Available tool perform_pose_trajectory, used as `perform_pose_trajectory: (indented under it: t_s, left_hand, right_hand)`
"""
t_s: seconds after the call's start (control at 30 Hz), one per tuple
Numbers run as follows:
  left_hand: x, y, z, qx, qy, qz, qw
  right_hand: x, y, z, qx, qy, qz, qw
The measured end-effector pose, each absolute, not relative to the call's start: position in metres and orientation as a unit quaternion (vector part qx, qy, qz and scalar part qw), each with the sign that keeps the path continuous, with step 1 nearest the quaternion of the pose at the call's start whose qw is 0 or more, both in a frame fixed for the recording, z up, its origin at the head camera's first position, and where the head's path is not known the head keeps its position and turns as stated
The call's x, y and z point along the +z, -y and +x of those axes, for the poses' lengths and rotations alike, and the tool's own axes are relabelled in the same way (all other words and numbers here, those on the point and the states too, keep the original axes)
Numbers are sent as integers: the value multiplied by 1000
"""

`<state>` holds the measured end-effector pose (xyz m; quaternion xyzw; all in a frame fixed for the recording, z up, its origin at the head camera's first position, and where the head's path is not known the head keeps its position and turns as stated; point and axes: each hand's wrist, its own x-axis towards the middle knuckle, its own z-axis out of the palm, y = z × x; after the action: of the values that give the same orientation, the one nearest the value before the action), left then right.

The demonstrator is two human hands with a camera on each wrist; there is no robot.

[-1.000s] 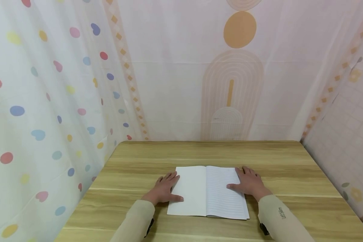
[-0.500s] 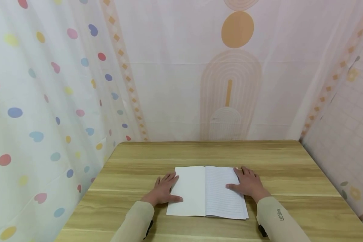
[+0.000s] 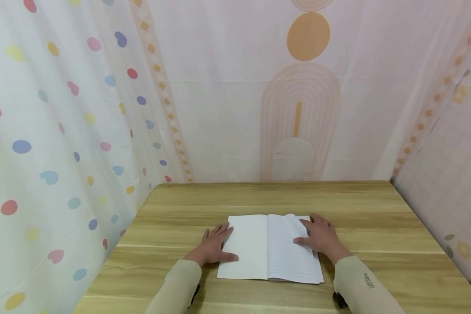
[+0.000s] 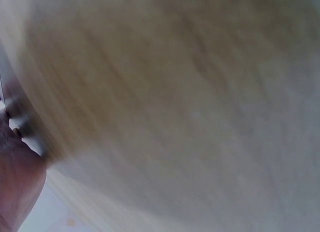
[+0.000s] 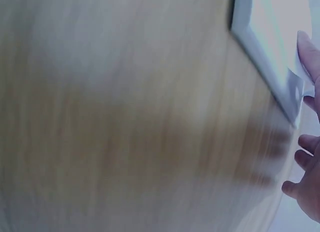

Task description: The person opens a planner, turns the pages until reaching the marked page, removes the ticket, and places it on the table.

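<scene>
An open notebook [image 3: 247,248] lies on the wooden table, its left page blank and its right page [image 3: 284,248] ruled with lines. My left hand [image 3: 212,248] rests at the notebook's left edge, fingers spread, thumb lying on the blank page. At the right edge, my right hand [image 3: 323,237] pinches the ruled page between thumb and index finger, and the page's upper outer corner bows up. In the right wrist view the other fingers of the right hand [image 5: 310,177] stay apart from the lifted page [image 5: 296,84]. The left wrist view shows only part of the left hand [image 4: 20,182].
The wooden table [image 3: 180,200] stretches around the notebook on all sides. A patterned curtain [image 3: 220,109] hangs behind the table's far edge. Another curtain [image 3: 63,131] with coloured dots and hearts hangs along the left.
The ruled page's upper outer corner, flat before, has risen and bowed inward under the right hand's index finger and thumb. The left hand has stayed in place.
</scene>
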<state>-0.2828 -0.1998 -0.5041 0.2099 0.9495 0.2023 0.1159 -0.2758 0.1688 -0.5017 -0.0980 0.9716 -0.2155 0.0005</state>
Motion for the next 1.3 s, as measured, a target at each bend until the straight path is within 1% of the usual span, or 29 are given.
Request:
perform_pose_trajectory:
  t_s: [0.2,0.43,0.6,0.83,0.97,1.3]
  left_hand:
    - [-505,198,-285,195,-950,211,119]
    - [-506,199,-287,191,-951,212,120]
    - [-508,200,-288,190,-952,210,120]
    - [-507,201,-287,189,-952,209,117]
    - [-506,200,-287,190,-952,209,119]
    - [-505,200,-285,199,-951,207,118]
  right_hand:
    - [-499,-163,-276,-259,-963,-76,-22]
    - [-489,-157,-276,-442,-897,-17,13]
    - [-478,-152,-272,-508,-861,-2,21]
    - [-458,-137,-266,-570,-821,0,21]
    - [-452,-128,-264,-613,-789,-1,27]
    - [-451,-103,-258,-655,-750,-72,51]
